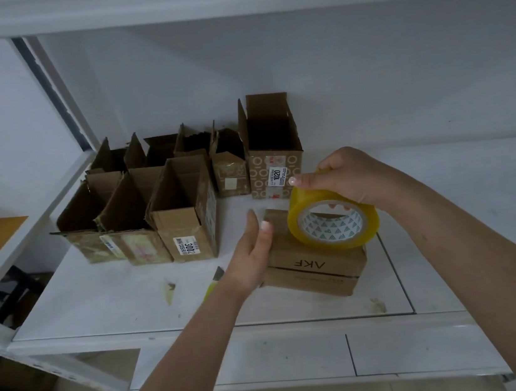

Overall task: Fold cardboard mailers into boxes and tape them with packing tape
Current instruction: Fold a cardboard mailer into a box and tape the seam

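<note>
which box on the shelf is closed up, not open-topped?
The AKF-printed box, lying flat under the tape roll that the right hand grips. The left hand touches its side. All other boxes stand upright with flaps open.

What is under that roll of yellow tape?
The tape roll, gripped by the right hand, sits over a closed cardboard box printed AKF. The roll hides the box top beneath, so any seam is unseen.

White shelf (106, 300), pale wall (364, 66)
</note>
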Motion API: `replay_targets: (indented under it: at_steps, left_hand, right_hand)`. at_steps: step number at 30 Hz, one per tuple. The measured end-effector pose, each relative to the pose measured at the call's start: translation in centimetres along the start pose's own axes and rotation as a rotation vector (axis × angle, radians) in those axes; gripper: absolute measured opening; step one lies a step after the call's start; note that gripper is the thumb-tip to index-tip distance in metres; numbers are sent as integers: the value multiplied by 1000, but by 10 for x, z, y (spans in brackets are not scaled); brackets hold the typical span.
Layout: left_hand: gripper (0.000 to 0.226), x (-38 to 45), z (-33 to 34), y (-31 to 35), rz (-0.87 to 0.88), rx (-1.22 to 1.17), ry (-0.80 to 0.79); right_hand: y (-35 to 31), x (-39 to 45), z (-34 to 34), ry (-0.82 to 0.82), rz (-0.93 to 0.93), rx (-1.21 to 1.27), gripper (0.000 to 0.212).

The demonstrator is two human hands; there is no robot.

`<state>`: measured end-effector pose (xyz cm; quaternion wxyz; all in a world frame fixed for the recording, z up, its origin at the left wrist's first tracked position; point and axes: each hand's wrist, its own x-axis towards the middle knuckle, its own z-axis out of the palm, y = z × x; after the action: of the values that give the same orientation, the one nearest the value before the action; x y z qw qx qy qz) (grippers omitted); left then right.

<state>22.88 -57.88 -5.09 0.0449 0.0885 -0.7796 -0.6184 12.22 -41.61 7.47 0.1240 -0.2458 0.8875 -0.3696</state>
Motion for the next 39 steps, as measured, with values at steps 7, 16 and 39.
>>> replay_targets:
  at_steps: [7,16,39]
  left_hand:
    - [119,28,9,34,375,641,-144]
    - [132,34,12,24,307,916,-146]
    - [113,39,16,29,289,1076,-245]
  right_hand:
    - [-2,1,0,-89,19,-48,58]
    - [29,-16,-18,-217,79,421,72]
    - [131,-50,-3,-98,438,-77,87]
